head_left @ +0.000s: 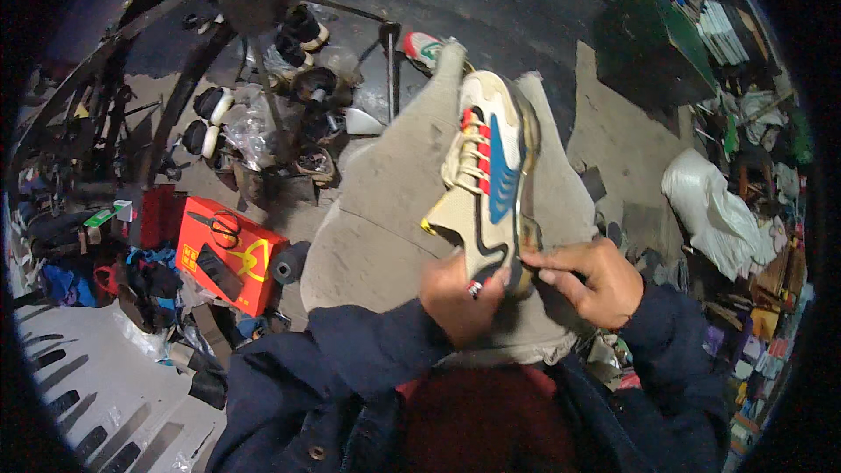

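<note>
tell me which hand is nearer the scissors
Left. The scissors lie on the red box; the left hand, at the shoe's heel, is right of them. The right hand, across the heel, is farther right.

dark navy jacket (pixel 302 385), long sleeves (pixel 670 333), 1 round button (pixel 316 453), dark red top (pixel 486 420).

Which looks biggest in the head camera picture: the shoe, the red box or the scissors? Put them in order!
Largest to smallest, as they look:
1. shoe
2. red box
3. scissors, clearly smallest
</note>
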